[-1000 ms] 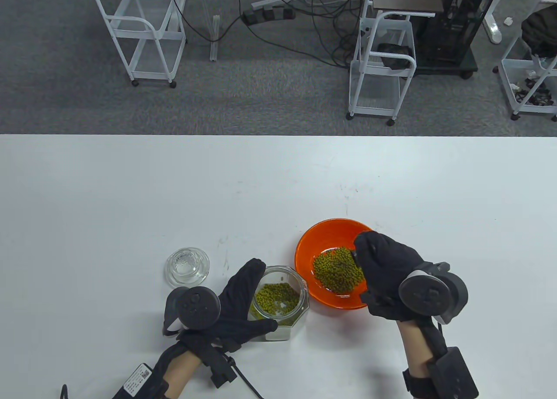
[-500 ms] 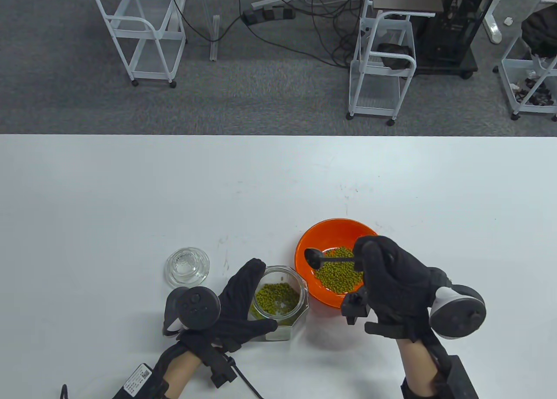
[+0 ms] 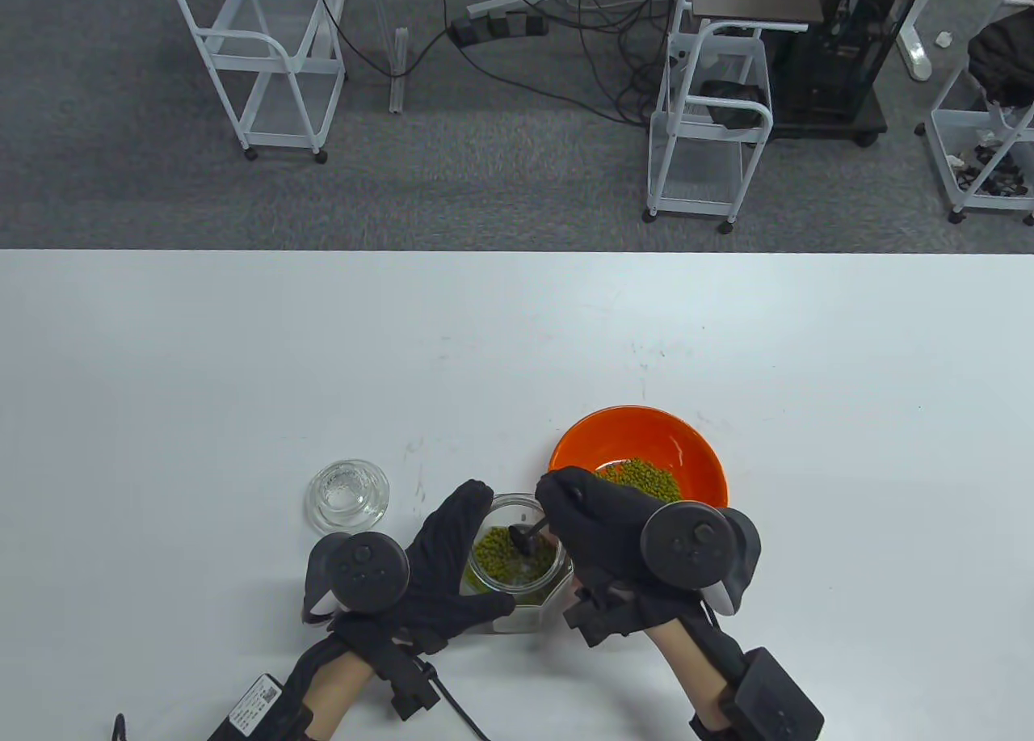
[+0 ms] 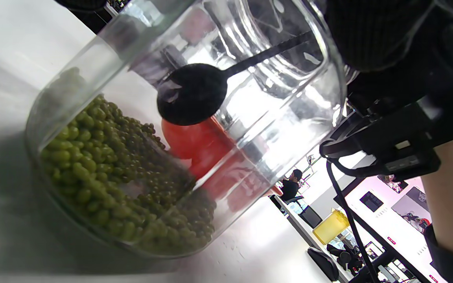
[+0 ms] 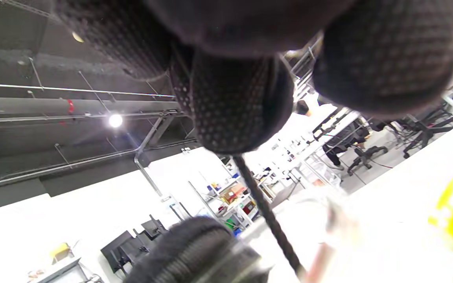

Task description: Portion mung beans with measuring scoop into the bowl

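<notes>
A clear glass jar (image 3: 525,599) (image 4: 92,70) with green mung beans (image 3: 497,551) (image 4: 104,173) in its bottom stands near the table's front edge. My left hand (image 3: 452,567) grips the jar from its left, fingers and thumb curled round the glass. My right hand (image 3: 586,519) pinches the handle of a black measuring scoop (image 3: 523,535) (image 4: 191,92) (image 5: 267,220). The scoop's bowl hangs inside the jar just above the beans. The orange bowl (image 3: 695,458) with a heap of beans (image 3: 642,478) sits right of the jar, partly behind my right hand.
The jar's glass lid (image 3: 349,494) lies on the table left of the jar. Beyond the table's far edge stand white wire carts (image 3: 266,62) and cables on grey carpet.
My right hand has carried the scoop left, from over the orange bowl into the jar's mouth. The left hand and the jar have not moved.
</notes>
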A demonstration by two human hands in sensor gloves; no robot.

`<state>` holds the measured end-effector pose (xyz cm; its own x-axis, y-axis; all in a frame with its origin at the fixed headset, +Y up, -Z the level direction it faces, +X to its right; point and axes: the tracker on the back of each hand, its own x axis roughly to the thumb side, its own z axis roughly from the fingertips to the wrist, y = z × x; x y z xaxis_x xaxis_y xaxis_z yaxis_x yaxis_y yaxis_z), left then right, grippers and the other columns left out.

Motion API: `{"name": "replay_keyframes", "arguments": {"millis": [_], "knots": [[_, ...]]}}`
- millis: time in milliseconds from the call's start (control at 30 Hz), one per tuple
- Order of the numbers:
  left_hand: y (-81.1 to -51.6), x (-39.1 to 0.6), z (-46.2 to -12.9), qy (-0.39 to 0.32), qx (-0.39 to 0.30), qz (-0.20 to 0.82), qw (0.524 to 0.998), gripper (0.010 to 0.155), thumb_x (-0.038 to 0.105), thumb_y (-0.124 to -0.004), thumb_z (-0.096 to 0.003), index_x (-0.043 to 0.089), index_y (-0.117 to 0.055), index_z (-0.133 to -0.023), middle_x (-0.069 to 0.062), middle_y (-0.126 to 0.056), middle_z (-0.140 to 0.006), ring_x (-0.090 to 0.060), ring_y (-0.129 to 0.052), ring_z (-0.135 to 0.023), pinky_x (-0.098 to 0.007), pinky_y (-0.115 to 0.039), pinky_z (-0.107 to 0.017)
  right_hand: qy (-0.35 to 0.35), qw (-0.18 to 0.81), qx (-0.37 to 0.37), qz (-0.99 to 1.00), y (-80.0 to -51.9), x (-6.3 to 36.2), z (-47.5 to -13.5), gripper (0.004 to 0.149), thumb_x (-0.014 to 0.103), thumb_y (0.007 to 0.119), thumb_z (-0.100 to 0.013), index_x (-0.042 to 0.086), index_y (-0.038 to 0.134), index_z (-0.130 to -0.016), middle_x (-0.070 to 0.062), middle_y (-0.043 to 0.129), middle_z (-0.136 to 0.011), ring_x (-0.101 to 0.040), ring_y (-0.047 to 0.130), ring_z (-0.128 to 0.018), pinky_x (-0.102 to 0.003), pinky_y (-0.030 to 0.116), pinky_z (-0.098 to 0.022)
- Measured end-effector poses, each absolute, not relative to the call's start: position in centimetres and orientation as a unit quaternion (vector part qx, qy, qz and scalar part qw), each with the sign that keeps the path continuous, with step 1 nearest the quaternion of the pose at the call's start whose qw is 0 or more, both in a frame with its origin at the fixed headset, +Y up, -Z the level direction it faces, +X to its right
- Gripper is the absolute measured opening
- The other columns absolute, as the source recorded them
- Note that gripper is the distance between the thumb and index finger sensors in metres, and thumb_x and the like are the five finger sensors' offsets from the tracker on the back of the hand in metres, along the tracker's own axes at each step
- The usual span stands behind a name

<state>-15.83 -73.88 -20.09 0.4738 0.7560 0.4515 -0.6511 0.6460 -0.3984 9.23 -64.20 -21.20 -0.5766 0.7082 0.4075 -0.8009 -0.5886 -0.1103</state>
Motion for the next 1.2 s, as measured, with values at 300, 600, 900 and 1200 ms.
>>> {"name": "replay_keyframes", "arguments": {"millis": [300, 600, 900, 1200], "knots": [[-73.9, -15.8, -20.1, -0.306, -0.086, 0.412, 0.854, 0.111, 0.066, -0.080, -0.0482, 0.017, -0.008, -0.118, -0.025, -0.019, -0.126, -0.054, -0.040, -0.114, -0.078, -0.045, -0.073, -0.138, 0.410, 0.146, 0.890, -65.7, 8.6, -21.2, 0.043, 0.043, 0.079, -0.052, 0.008, 0.095, -0.072, -0.016, 0.103, -0.044, -0.011, 0.092, 0.000, -0.039, 0.094, -0.015], [-73.9, -15.8, -20.1, -0.307, -0.087, 0.413, 0.853, 0.111, 0.066, -0.080, -0.0482, 0.017, -0.008, -0.118, -0.025, -0.019, -0.126, -0.054, -0.040, -0.114, -0.078, -0.045, -0.073, -0.102, 0.425, 0.144, 0.888, -66.4, 7.9, -21.0, 0.043, 0.041, 0.080, -0.052, 0.007, 0.095, -0.074, -0.017, 0.104, -0.046, -0.010, 0.090, 0.002, -0.038, 0.094, -0.014], [-73.9, -15.8, -20.1, -0.307, -0.086, 0.413, 0.853, 0.111, 0.066, -0.079, -0.0481, 0.017, -0.008, -0.118, -0.024, -0.019, -0.126, -0.054, -0.040, -0.114, -0.078, -0.045, -0.073, -0.020, 0.443, 0.151, 0.883, -66.6, 7.5, -21.1, 0.042, 0.039, 0.080, -0.053, 0.006, 0.093, -0.077, -0.020, 0.103, -0.052, -0.009, 0.089, 0.002, -0.037, 0.093, -0.013], [-73.9, -15.7, -20.1, -0.307, -0.086, 0.413, 0.853, 0.111, 0.066, -0.079, -0.0481, 0.018, -0.008, -0.118, -0.024, -0.019, -0.126, -0.054, -0.040, -0.114, -0.078, -0.045, -0.073, -0.005, 0.465, 0.129, 0.876, -67.0, 7.5, -21.0, 0.042, 0.039, 0.079, -0.054, 0.007, 0.092, -0.078, -0.020, 0.103, -0.054, -0.008, 0.088, 0.003, -0.035, 0.093, -0.011]]}}
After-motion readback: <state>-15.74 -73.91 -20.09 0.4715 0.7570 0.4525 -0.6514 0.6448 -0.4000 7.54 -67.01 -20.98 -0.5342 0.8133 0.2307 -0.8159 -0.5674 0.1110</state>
